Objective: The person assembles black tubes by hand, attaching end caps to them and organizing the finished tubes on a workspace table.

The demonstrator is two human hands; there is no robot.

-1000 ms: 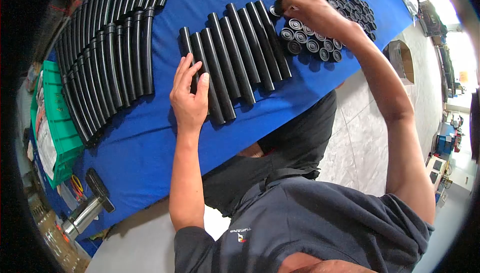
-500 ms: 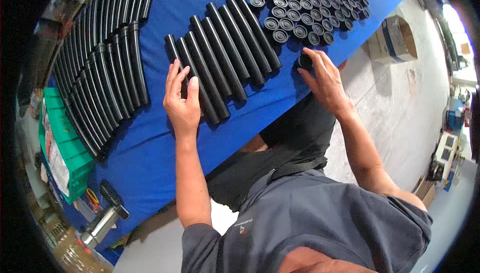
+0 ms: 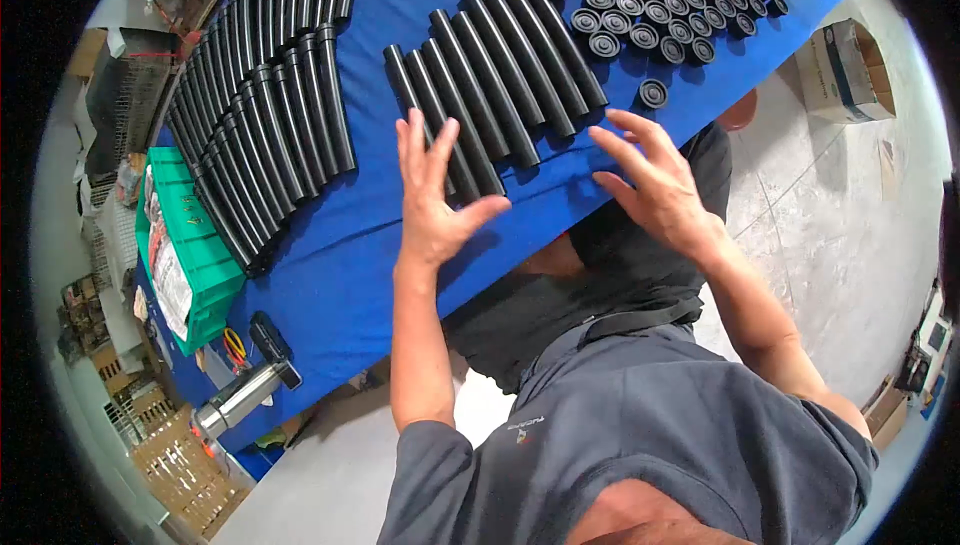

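Observation:
My left hand (image 3: pixel 440 195) is open, thumb spread wide, over the near left ends of a row of black tubes (image 3: pixel 490 80) on the blue cloth. To the right, my right hand (image 3: pixel 655 185) hovers open with fingers apart and slightly curved, near the lower ends of the rightmost tubes. Nothing is in either hand. Just beyond my right hand lies a single round black cap (image 3: pixel 652 94) with concentric rings. A large group of similar caps (image 3: pixel 645 35) covers the cloth behind it.
Two rows of black tubes with collared ends (image 3: pixel 265 135) fill the table's left side. Beside them stand a green bin (image 3: pixel 215 280) with papers, yellow-handled scissors or pliers (image 3: pixel 235 347) and a silver-and-black tool (image 3: pixel 245 395). On the floor at right is an open cardboard box (image 3: pixel 850 70).
My right hand has let go of the round cap and moved left, towards the tubes. The left hand's fingers and thumb have spread. The whole view has shifted.

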